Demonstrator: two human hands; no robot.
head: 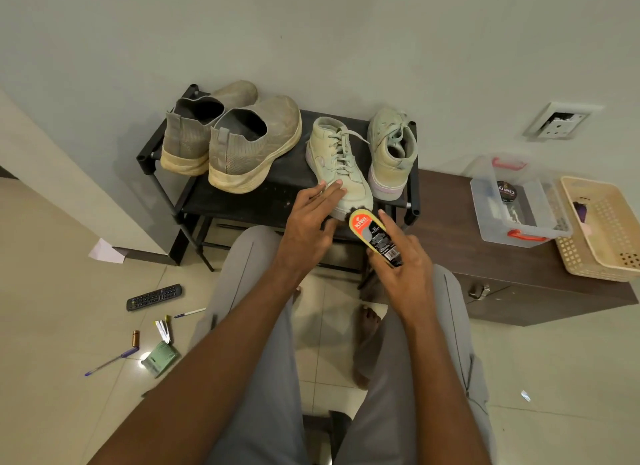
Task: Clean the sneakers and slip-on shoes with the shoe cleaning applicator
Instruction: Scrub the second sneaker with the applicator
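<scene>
Head view: left hand point(308, 218) rests straight fingers on the near sneaker point(337, 166); right hand point(401, 256) grips the applicator point(375, 234) against its toe.

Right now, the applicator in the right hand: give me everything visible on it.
The shoe cleaning applicator is an oval, flat-backed piece, yellow-edged, with an orange-red Kiwi label at the far end and black print with a barcode nearer the wrist. It looks like plastic, with a dark pad or bristle edge showing underneath. The right hand grips it by the sides, label up, tilted away. Its dark edge meets the toe of the near sneaker, on which the left hand rests.
</scene>
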